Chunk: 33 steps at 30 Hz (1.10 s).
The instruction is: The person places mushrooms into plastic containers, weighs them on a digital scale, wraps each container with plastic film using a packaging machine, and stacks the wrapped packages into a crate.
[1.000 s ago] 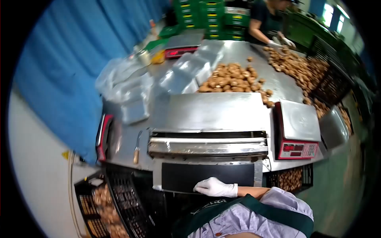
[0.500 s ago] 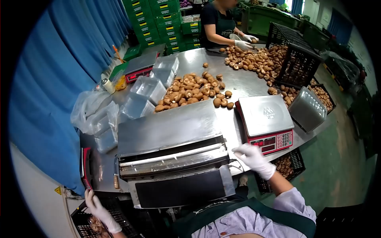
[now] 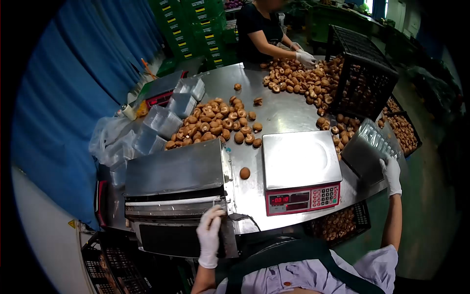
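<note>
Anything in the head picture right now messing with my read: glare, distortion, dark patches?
Head view: the scale's pan looks washed out, though its red display is readable; bright streaks mark the clear trays at the right hand; wide-angle distortion curves the metal table's edge; black fills the corners; the green crates behind sit dim.

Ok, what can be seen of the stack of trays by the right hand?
The stack of trays looks like clear, shiny plastic, with nested rims along its upper right side. It sits askew on the metal table, right of the scale, near loose mushrooms. The right hand appears to touch its near end; grip unclear.
</note>
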### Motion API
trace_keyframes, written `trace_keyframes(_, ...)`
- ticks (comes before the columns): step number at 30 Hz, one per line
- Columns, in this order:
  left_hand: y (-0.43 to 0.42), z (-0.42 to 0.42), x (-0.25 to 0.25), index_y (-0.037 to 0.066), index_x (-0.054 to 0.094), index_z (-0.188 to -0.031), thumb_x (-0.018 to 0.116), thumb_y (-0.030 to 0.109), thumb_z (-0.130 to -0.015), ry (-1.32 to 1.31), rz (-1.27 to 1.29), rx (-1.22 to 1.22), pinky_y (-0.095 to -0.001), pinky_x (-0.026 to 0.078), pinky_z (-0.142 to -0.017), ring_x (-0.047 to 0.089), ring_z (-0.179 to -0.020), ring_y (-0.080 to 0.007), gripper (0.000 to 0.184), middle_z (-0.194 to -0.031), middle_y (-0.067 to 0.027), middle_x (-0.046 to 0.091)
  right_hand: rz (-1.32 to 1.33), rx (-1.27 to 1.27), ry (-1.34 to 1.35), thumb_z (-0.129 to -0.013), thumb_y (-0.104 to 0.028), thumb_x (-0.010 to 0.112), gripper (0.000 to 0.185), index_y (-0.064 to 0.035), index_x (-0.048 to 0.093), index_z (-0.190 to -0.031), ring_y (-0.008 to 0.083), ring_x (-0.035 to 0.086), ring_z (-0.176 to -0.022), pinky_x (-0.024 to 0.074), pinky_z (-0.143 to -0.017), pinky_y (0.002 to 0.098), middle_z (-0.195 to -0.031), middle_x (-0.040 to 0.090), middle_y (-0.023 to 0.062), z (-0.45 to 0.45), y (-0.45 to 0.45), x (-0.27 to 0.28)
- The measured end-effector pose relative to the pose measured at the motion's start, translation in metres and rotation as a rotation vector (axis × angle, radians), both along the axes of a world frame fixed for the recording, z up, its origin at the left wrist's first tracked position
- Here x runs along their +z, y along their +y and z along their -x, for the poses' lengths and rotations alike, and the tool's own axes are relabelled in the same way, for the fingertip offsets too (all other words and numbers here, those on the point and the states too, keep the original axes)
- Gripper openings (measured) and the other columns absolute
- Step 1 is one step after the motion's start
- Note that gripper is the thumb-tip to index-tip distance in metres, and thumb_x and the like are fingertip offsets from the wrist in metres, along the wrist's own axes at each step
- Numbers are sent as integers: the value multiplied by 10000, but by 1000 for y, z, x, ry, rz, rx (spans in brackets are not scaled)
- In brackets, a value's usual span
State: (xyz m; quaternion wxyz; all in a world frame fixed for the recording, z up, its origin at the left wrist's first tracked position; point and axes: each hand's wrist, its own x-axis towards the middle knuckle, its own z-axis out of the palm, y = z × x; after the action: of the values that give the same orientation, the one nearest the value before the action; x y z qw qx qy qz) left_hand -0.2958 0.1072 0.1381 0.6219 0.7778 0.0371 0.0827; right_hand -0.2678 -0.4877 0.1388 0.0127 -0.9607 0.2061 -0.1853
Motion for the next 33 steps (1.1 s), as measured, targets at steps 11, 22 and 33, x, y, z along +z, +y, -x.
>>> trace_keyframes(11,-86,-38,-111,-17,650,-1031,578,67,-872,240,153,56,-295,428,-937,567,-1080,-210,194,-1142,-148,613,-268,203,299,-718,-146,661,171,-24,694,-835,332,642,-775,505,-706,380,-792,655,175,-25,-38,33)
trace_keyframes(22,-109,-111,-124,-16,559,-1108,516,68,-913,472,779,252,-185,344,-476,437,-562,-63,217,-734,-20,528,-548,25,426,-690,-129,681,165,30,662,-729,224,615,-540,477,-561,341,-555,578,159,-35,-29,60)
trace_keyframes(33,-100,-118,-149,91,581,-1130,524,148,-902,547,732,451,-349,492,-730,583,-894,-188,241,-1001,-46,590,28,150,-78,-759,-61,649,128,-40,643,-885,291,625,-778,486,-684,362,-795,622,138,-21,-34,32)
